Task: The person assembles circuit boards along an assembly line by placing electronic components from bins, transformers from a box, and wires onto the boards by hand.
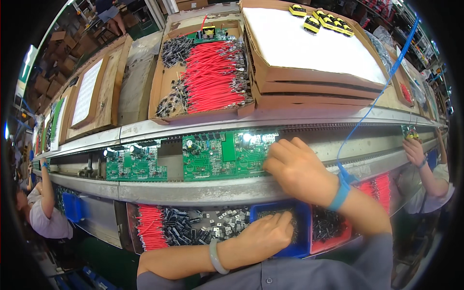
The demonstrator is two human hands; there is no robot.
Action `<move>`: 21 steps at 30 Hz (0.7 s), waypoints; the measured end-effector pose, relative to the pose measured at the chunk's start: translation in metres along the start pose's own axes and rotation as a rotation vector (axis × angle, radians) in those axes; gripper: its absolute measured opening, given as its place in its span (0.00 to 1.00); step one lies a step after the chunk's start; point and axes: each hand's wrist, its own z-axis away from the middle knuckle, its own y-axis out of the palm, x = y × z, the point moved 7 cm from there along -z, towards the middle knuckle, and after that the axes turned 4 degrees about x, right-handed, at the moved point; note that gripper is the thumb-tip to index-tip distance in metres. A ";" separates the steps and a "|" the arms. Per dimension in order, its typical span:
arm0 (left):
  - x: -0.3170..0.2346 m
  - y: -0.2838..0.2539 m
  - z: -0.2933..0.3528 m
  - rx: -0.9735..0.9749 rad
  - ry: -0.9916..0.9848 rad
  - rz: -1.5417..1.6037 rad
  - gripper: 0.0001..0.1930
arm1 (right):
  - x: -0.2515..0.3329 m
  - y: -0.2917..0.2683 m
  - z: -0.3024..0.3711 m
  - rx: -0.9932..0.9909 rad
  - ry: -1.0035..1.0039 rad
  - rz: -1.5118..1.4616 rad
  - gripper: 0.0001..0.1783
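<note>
My left hand (266, 238), with a pale bangle on its wrist, reaches into a blue bin (303, 246) of small thin-leaded parts. Its fingers are curled down, and whatever they grip is hidden. Over the right end of a green circuit board (208, 162) is my right hand (300, 166), wearing a blue wrist strap (341, 192) with a coiled cord. Those fingers are bent together at the board's surface; what is between them cannot be seen. The board lies in the rail track and carries capacitors and other parts. Left of it sits another populated circuit board (133, 162).
Below the metal rail (193, 192) are red wires (151, 227), black capacitors (181, 227) and a red bin (331, 241). Behind it stand a cardboard box of red wires (212, 72) and stacked cartons (314, 79) topped with yellow-black transformers (333, 23). Co-workers' arms (425, 169) appear at both sides.
</note>
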 end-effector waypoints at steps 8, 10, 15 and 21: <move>-0.002 -0.002 -0.007 -0.050 0.016 -0.085 0.06 | 0.007 -0.017 0.006 -0.066 0.028 0.121 0.14; -0.005 -0.004 -0.004 -0.077 0.047 -0.065 0.04 | 0.012 -0.033 0.020 -0.061 0.121 0.081 0.16; -0.002 -0.013 0.005 -0.057 0.067 -0.017 0.09 | 0.014 -0.055 0.099 0.384 0.412 0.037 0.13; 0.043 -0.071 0.037 -0.172 -0.143 0.301 0.15 | 0.027 -0.049 0.152 0.411 0.615 0.142 0.10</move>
